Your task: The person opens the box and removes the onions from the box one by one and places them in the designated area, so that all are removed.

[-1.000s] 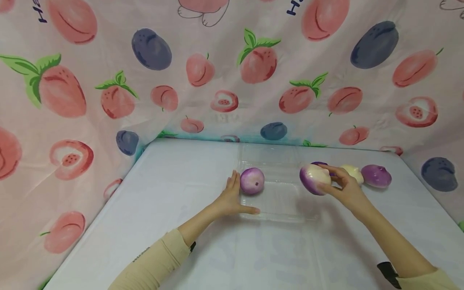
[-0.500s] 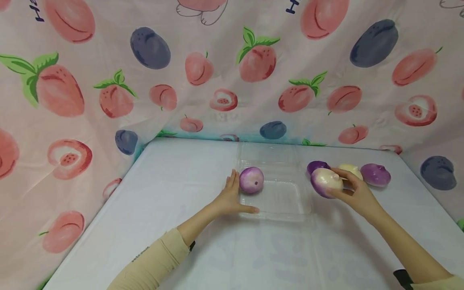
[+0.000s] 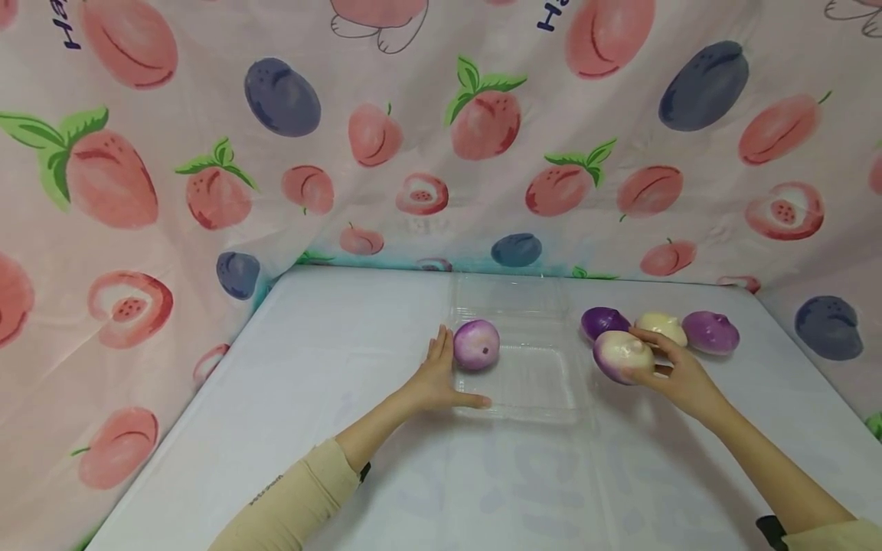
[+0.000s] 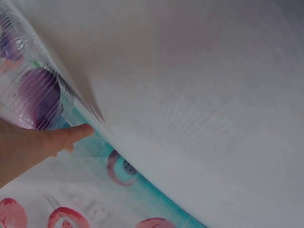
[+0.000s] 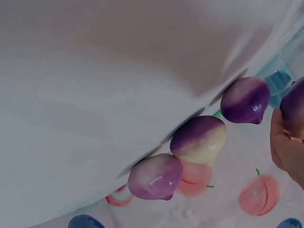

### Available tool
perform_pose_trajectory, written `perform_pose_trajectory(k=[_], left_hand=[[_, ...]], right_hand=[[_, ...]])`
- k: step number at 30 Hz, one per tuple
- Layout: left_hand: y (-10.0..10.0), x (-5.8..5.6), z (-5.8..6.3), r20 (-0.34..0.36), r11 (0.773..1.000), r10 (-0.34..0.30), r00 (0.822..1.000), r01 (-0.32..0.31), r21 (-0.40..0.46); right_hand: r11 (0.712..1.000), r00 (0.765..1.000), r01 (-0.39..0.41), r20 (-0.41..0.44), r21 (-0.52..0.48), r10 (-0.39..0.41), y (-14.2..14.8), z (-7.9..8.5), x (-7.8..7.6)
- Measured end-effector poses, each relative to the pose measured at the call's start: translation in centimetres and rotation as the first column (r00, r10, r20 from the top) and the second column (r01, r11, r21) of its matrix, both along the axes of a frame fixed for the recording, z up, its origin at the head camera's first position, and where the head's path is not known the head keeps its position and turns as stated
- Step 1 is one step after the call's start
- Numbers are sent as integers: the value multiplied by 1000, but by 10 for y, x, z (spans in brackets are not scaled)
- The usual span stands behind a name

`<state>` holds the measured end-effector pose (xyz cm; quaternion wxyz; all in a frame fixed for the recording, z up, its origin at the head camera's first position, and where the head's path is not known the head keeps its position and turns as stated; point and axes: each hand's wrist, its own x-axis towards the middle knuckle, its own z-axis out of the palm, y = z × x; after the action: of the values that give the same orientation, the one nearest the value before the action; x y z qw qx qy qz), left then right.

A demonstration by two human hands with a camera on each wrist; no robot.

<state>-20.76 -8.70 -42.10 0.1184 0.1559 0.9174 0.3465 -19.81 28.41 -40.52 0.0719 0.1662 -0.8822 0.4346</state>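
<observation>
My right hand pinches a cream and purple onion between thumb and fingers, right of the clear plastic box. In the right wrist view, part of this onion shows at the edge. My left hand rests against the box's left side, fingers straight and thumb spread along the front rim. Inside the box, near those fingers, sits a light purple onion. Through the ribbed plastic wall, the left wrist view shows that onion beside my left hand.
Behind the held onion stand a dark purple onion, a cream-topped onion and a violet onion, in a row on the white table. The box's clear lid lies folded back toward the fruit-patterned cloth.
My right hand has moved right and slightly toward me with the onion, from the box's right edge to in front of the row. My left hand has stayed at the box.
</observation>
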Motion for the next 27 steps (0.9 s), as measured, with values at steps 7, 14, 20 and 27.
perform_pose_trajectory(k=[7, 14, 20, 27], left_hand=[[0, 1, 1, 6, 1000, -2, 1000, 2, 2], [-1, 1, 0, -4, 1000, -5, 1000, 5, 4], [0, 1, 0, 0, 1000, -7, 1000, 7, -2], [0, 2, 1, 8, 1000, -8, 1000, 8, 3]], right_hand=[[1000, 999, -24, -35, 15, 24, 1, -5, -3], [996, 1000, -27, 2, 91, 27, 3, -7, -5], [986, 996, -23, 85, 164, 9, 3, -6, -5], [978, 992, -35, 123, 205, 10, 5, -10, -6]])
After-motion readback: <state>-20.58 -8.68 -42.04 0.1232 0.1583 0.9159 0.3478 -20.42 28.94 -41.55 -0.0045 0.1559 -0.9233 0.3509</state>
